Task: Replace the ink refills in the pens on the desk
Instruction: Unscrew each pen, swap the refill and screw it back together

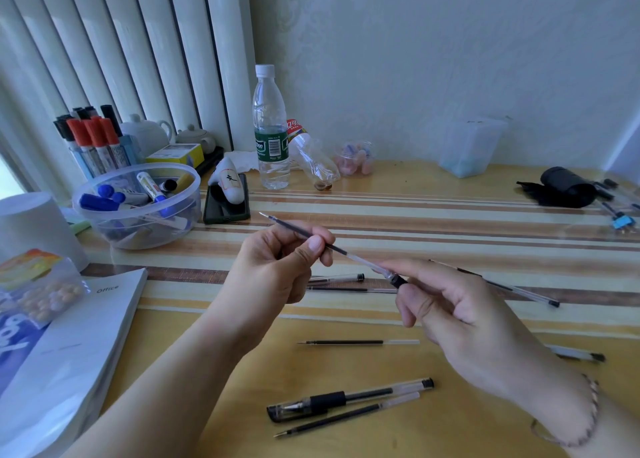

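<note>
My left hand pinches a black ink refill between thumb and fingers, its metal tip pointing up and left. The refill's rear end runs into a clear pen barrel with a black end cap, which my right hand holds by its fingertips. Both are lifted above the desk. Lying on the desk below are a loose refill, a capped black-grip pen and another loose refill beside it. More clear pens lie behind my hands, and one lies to the right.
A clear tub of markers and a phone stand at the left, a water bottle behind. A white book covers the near left. A black pouch lies far right. The desk has a striped cover.
</note>
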`<state>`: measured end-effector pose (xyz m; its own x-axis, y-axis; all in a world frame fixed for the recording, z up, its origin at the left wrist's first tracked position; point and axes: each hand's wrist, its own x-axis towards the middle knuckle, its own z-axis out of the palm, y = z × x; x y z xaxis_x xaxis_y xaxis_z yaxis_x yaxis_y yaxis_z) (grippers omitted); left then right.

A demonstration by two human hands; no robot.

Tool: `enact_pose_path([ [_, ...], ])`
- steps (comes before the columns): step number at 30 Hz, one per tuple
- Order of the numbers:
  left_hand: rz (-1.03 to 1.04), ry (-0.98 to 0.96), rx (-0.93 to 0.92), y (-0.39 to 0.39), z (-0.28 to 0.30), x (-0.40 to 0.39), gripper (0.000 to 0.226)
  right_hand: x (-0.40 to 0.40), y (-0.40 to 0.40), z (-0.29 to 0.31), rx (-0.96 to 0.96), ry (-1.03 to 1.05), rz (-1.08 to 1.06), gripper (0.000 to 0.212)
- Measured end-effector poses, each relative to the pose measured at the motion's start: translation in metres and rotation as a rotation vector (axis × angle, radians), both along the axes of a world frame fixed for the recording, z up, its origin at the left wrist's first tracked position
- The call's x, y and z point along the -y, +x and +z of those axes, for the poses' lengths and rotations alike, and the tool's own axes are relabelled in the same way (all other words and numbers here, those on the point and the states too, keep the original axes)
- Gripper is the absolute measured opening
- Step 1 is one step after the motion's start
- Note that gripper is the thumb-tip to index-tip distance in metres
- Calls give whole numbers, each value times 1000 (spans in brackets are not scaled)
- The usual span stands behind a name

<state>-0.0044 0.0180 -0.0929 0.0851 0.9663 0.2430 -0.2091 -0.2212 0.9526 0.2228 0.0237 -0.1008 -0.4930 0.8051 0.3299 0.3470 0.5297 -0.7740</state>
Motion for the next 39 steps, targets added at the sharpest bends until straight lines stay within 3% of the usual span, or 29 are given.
enact_pose_path([
  [5, 27, 115, -224, 9, 3, 6, 11, 2, -2, -1, 111, 35, -51, 31],
  [7, 23, 128, -264, 14, 6, 9, 22, 2, -4, -2, 76, 23, -29, 28],
  [11, 43, 52, -270, 16, 9, 10, 53, 3, -8, 7, -346, -235, 29, 24],
  [13, 67, 16, -280, 15, 10, 10, 49, 5, -6, 15, -541, -317, 41, 24],
  [16, 81, -8, -318, 15, 9, 9, 35, 6, -2, 22, -621, -316, 44, 23],
  [24, 34, 3, -402, 12, 5, 8, 25, 6, -2, 15, -513, -211, 73, 27],
  [30, -19, -16, -257, 18, 12, 12, 18, 8, -2, 6, -15, 178, -113, 20],
  [39, -45, 2, -285, 20, 10, 13, 19, 9, -4, 4, 115, 207, -112, 24],
])
